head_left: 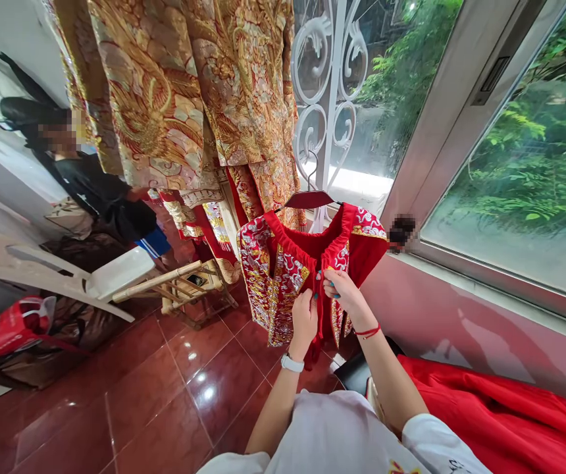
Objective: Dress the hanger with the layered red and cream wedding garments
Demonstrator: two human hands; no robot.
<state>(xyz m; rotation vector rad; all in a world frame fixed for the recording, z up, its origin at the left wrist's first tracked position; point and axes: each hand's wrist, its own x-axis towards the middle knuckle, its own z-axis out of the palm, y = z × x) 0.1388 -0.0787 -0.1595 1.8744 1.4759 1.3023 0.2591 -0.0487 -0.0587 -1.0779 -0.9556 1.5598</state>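
A red garment (283,263) with gold and silver embroidery hangs in front of me on a dark hanger (308,199) with a metal hook. Its gathered neckline opens at the front, where a red drawstring (319,289) dangles. My left hand (305,316) is closed at the lower front edge, thumb up, pinching the red cord. Higher and to the right, my right hand (341,288) has its fingers closed on the cord by the neckline. What exactly lies between the fingertips is partly hidden.
Gold embroidered garments (164,99) hang above and behind. A person (100,184) in black stands at the left, near a white chair (120,270) and a bamboo stool (189,286). Red cloth (500,408) lies at lower right, below the window frame (441,151). A red bag (11,329) sits far left.
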